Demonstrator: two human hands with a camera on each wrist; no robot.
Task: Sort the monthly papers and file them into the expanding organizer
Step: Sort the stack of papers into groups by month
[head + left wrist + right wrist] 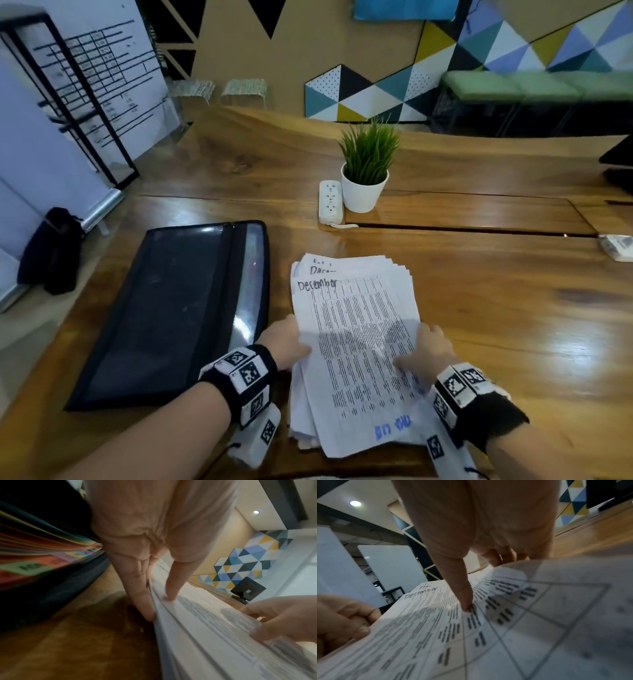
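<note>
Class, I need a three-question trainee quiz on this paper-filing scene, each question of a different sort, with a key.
1. True or false: the expanding organizer lies to the right of the paper stack.
2. Multiple choice: the word handwritten on the top sheet is A) March, B) December, C) July.
3. Fill in: the white pot beside the power strip holds a green ____.

Key
1. False: it lies to the left.
2. B.
3. Plant. Both hands, left hand and right hand, hold the stack's sides.
</note>
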